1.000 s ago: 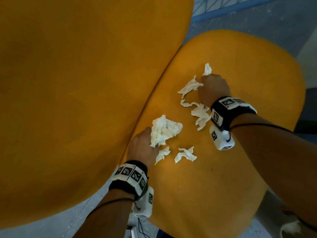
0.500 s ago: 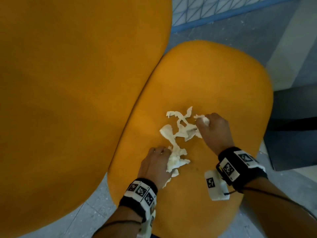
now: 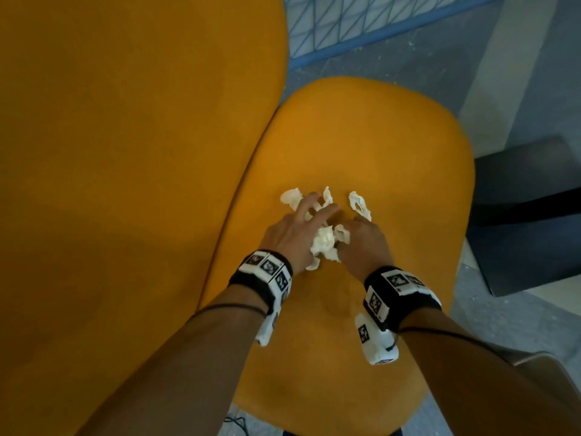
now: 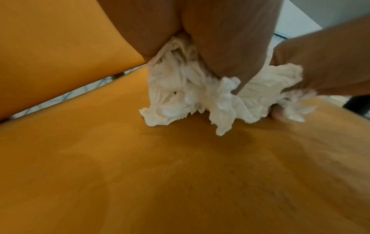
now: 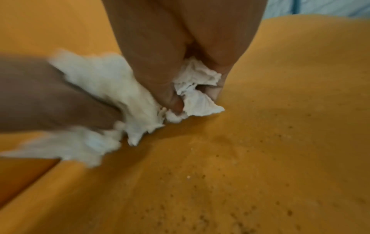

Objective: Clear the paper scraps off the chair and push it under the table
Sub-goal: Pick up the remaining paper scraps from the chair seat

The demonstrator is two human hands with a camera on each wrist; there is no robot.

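The orange chair seat (image 3: 361,136) fills the middle of the head view, its backrest (image 3: 125,152) looming at the left. Both hands meet at the seat's centre. My left hand (image 3: 309,215) clutches a white wad of paper scraps (image 3: 323,245) under thumb and palm, fingers stretched over more scraps. The left wrist view shows that wad (image 4: 190,95) bunched against the seat. My right hand (image 3: 361,237) pinches a crumpled scrap (image 5: 198,95) between thumb and fingers. Loose scraps lie just beyond the fingers, one at the left (image 3: 290,196) and one at the right (image 3: 360,204).
A dark grey block (image 3: 518,215) stands on the floor right of the seat. Grey floor and a blue-lined grid surface (image 3: 345,20) lie beyond the chair. A thin cable (image 3: 235,421) shows below the seat's near edge.
Both hands have drawn together at the seat's middle, sweeping the scattered scraps into one cluster. The right hand came back from the far scraps toward the left hand.
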